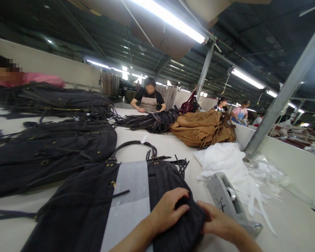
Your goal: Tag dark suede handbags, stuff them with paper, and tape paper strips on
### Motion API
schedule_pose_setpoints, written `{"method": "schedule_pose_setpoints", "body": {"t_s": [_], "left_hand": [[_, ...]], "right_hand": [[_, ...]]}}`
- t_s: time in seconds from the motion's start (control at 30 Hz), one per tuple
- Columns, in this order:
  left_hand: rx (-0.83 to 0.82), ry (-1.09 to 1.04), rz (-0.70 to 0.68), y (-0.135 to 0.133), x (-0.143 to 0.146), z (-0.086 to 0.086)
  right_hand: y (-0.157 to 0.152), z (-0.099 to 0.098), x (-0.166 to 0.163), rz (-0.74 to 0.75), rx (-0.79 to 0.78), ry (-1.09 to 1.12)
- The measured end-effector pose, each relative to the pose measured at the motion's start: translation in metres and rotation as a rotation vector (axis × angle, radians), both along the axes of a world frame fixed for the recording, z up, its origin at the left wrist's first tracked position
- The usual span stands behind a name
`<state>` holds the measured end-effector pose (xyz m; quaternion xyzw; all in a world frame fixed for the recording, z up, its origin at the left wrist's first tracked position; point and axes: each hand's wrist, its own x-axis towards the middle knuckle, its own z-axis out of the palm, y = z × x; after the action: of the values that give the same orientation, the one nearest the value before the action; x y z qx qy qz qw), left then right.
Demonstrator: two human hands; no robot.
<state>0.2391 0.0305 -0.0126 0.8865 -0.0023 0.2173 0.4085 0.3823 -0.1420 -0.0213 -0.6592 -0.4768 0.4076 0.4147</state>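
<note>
A dark grey handbag (70, 210) lies flat on the table in front of me. A strip of pale translucent sheet (131, 189) runs across its body, and its looped handle (133, 143) carries a small white tag. My left hand (169, 211) rests on the bag's right part, fingers and thumb curled onto the leather. At the bag's right edge, my right hand (217, 220) grips the side, thumb uppermost; its other fingers are partly hidden. Just right of that hand sits a grey metal device, apparently a tape dispenser (223, 196), with a dark X mark.
More dark bags (94, 140) lie at left, dark straps (152, 120) and brown bags (204, 127) farther back. White sheets (223, 159) and clear plastic (267, 171) lie at right, near a metal post (275, 94). A co-worker (149, 98) in an apron works across the table.
</note>
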Motion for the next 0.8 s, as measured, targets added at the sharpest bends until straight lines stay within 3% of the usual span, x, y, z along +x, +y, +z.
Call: {"method": "schedule_pose_setpoints", "body": {"t_s": [0.1, 0.17, 0.3, 0.43, 0.53, 0.63, 0.7, 0.73, 0.8], "left_hand": [[0.033, 0.061, -0.026, -0.002, -0.004, 0.000], [0.064, 0.112, -0.050, -0.002, -0.006, -0.002], [0.162, 0.204, -0.113, -0.003, -0.007, -0.006], [0.289, 0.233, -0.233, -0.006, -0.007, -0.007], [0.356, 0.235, -0.291, -0.008, -0.010, -0.009], [0.378, 0.210, -0.298, -0.006, -0.015, -0.014], [0.399, 0.148, -0.282, -0.005, -0.016, -0.021], [0.425, 0.107, -0.274, -0.005, -0.015, -0.025], [0.507, 0.033, -0.245, -0.008, -0.010, -0.040]], "right_hand": [[-0.001, 0.009, 0.005, 0.073, -0.009, 0.025], [0.001, 0.007, 0.005, 0.032, 0.025, -0.031], [0.007, -0.016, 0.004, -0.195, 0.068, -0.110], [0.006, -0.030, 0.016, -0.222, -0.014, -0.072], [0.007, -0.002, 0.021, -0.307, -0.025, -0.195], [0.021, 0.045, -0.001, -0.509, 0.198, -0.464], [0.034, 0.058, -0.026, -0.420, 0.332, -0.605], [0.040, 0.053, -0.037, -0.302, 0.354, -0.662], [0.046, 0.021, -0.049, -0.088, 0.290, -0.783]]}}
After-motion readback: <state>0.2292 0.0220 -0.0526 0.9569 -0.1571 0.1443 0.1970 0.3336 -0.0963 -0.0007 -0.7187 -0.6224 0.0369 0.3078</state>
